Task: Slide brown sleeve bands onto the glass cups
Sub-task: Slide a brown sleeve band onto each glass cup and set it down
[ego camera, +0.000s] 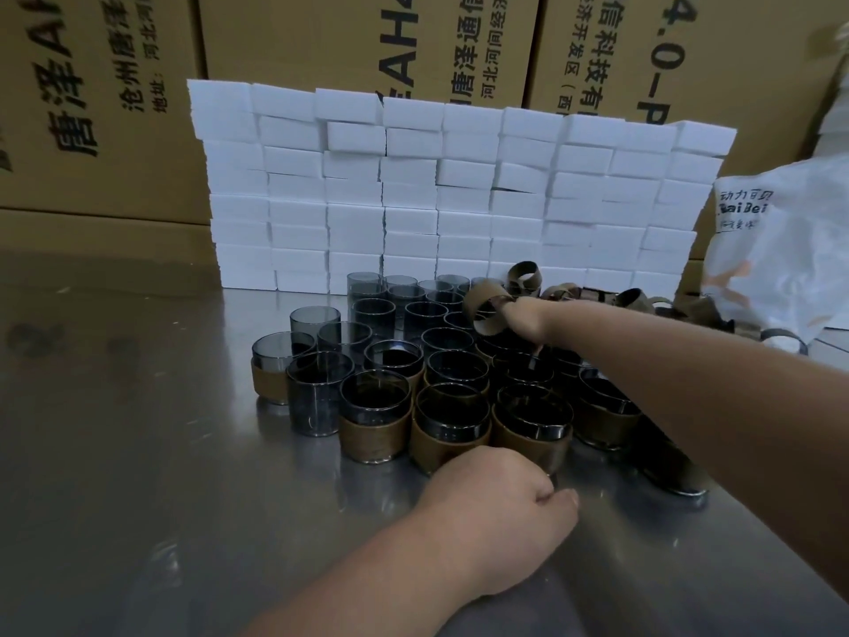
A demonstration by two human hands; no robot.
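Head camera view, looking down at two bare hands over a shiny metal bench (138,452). Reaching forward from the right edge, the right hand (528,321) has its fingers closed on one brown sleeve band (489,310), lifted above the back rows of cups with its round opening turned toward the camera. Lower and nearer, the left hand (500,494) is curled into a loose fist, knuckles up, right at the base of the front row of cups; whether it grips anything cannot be told.

Dark smoky glass cups (441,360) stand upright in a tight cluster at the middle of the bench, rims touching or nearly so. Cups in the front rows already wear brown bands around their lower halves, for example one front cup (374,420). At the left and back of the cluster the cups are bare glass, such as a bare cup (317,393) at front left.

Behind the right hand, a loose heap of spare bands (592,291) lies on the bench. Farther back, stacked white foam blocks (436,190) form a low wall. Large cardboard cartons (115,108) with printed lettering rise behind it, and a white plastic bag (781,250) sits at far right.
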